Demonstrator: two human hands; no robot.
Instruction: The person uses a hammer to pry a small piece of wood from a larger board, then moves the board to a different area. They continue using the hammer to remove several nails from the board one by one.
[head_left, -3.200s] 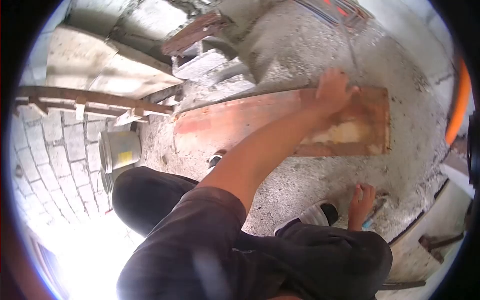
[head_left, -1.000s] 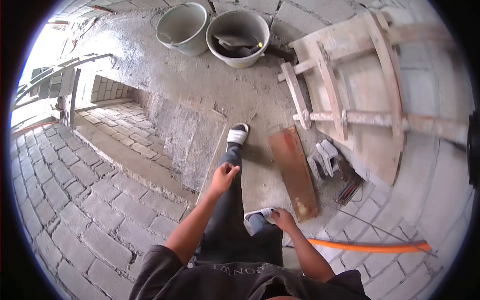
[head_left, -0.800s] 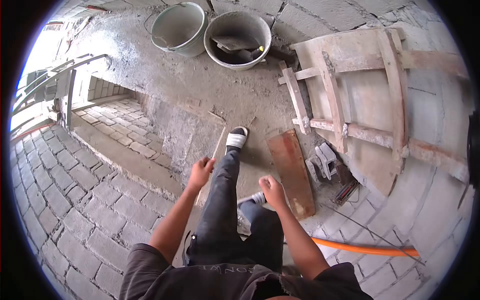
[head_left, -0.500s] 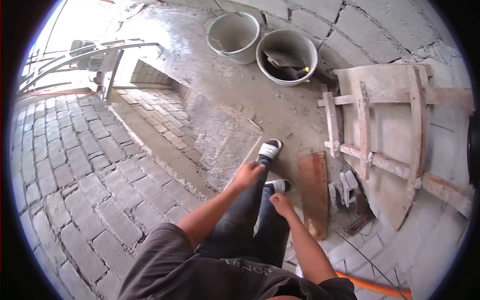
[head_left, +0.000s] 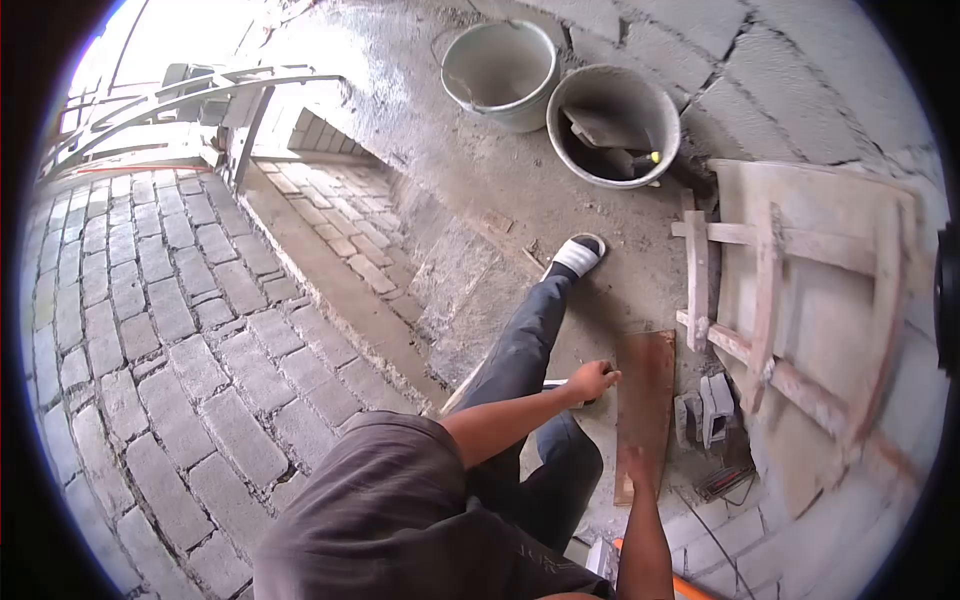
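My left hand is held in front of my legs with its fingers curled and nothing showing in them, close to the left edge of a reddish-brown wooden board. My right hand is smeared by motion and overlaps the lower end of that board; its fingers do not show clearly. The board lies on the concrete floor beside my feet. Right of it sits a hollow grey block piece, with a small dark, red-edged item just below.
Ahead stand a pale bucket and a cement-crusted bucket holding a yellow-tipped tool. A wooden formwork panel leans at the right wall. To the left, a ledge borders a recess beside a block wall.
My body has stepped forward and turned rightward, one foot ahead. My left hand has swung right toward the board; my right hand has dropped lower, over the board's near end. Buckets appear farther right.
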